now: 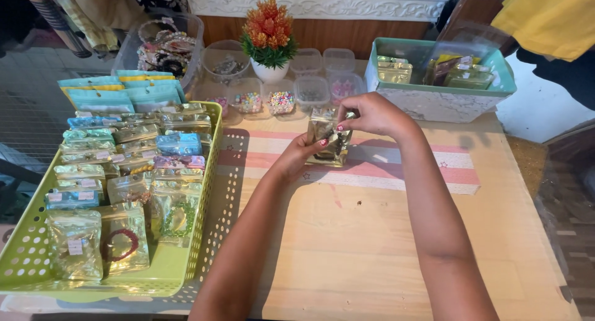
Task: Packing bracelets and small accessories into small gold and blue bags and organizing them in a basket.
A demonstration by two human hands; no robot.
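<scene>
— What's laid out around the hands?
— A wooden tabletop (372, 234); left of the left hand (296, 158), a green basket (204, 234) of filed pouches.
— And the hands?
— Both pinch one shiny zip pouch (328, 138): left steadies its lower edge, right hand (372, 113) grips the top. It stands upright, long axis vertical, seemingly for sealing.

Upright shiny gold pouch (328, 138) above table

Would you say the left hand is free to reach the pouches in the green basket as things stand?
Probably not at once: the left hand shares a grip with the right hand on a shiny pouch. The way itself looks open, as the green basket sits just to its left with no lid.
</scene>
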